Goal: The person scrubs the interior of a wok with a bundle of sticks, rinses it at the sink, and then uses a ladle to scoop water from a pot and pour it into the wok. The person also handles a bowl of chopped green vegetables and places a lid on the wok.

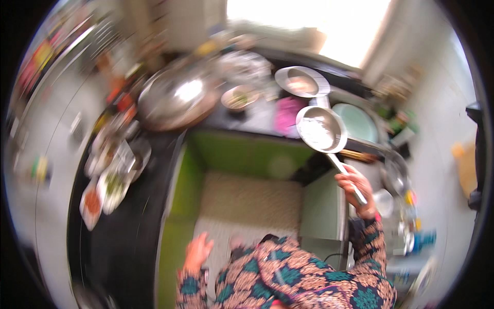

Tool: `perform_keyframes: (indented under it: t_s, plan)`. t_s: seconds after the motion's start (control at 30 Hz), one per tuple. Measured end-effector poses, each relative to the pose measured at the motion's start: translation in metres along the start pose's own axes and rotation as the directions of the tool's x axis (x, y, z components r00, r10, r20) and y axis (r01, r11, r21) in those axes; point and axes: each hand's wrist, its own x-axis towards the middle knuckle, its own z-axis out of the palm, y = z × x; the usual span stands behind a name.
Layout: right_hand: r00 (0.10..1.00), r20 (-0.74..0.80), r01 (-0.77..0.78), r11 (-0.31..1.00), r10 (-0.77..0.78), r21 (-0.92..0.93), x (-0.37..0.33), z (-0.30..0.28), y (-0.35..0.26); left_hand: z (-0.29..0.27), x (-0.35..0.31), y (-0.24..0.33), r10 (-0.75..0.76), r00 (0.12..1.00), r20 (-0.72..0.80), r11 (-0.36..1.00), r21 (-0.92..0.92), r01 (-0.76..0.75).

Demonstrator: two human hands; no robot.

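Observation:
My right hand (354,186) is wrapped round the handle of a round, deep saucepan (333,123) with pale metal sides. The pan is held over the counter's front edge on the right, its handle slanting down towards me. Its inside looks bright, but blur hides what it contains. My left hand (198,251) hangs low over the floor near the left counter, fingers apart and nothing in them. Just behind the pan are an oval white dish (302,81) with something pale in it, a pink cloth (288,114) and a pale green basin (356,122).
A large domed metal wok lid (177,98) covers the back left corner. Beside it stands a small bowl (240,98) with greenish food. Dishes of red food (91,203) and green food (114,186) sit on the black left counter (121,247). Jars and bowls crowd the right side.

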Motion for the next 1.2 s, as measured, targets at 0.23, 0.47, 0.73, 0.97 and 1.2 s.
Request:
perform_keyframes:
  t_s: [0.23, 0.47, 0.73, 0.97, 1.2]
  plan:
    - [0.926, 0.112, -0.309, 0.894, 0.360, -0.324, 0.008, 0.032, 0.108, 0.045, -0.177, -0.003, -0.416, 0.885, -0.207, 0.906, -0.170, 0.387]
    - [0.720, 0.099, -0.506, 0.617, 0.687, -0.603, 0.056, 0.091, 0.214, 0.048, -0.240, 0.006, -0.751, 0.660, -0.034, 0.650, -0.217, 0.728]
    - [0.577, 0.151, -0.459, 0.472, 0.802, -0.752, -0.021, 0.212, 0.376, 0.103, -0.340, -0.119, -0.722, 0.675, -0.153, 0.654, -0.472, 0.592]
    - [0.512, 0.245, -0.487, 0.513, 0.823, -0.707, -0.091, 0.313, 0.527, 0.107, -0.478, -0.225, -0.814, 0.551, -0.182, 0.542, -0.578, 0.610]
    - [0.459, 0.236, -0.425, 0.445, 0.856, -0.788, -0.116, 0.393, 0.633, 0.120, -0.543, -0.293, -0.803, 0.497, -0.329, 0.579, -0.631, 0.517]
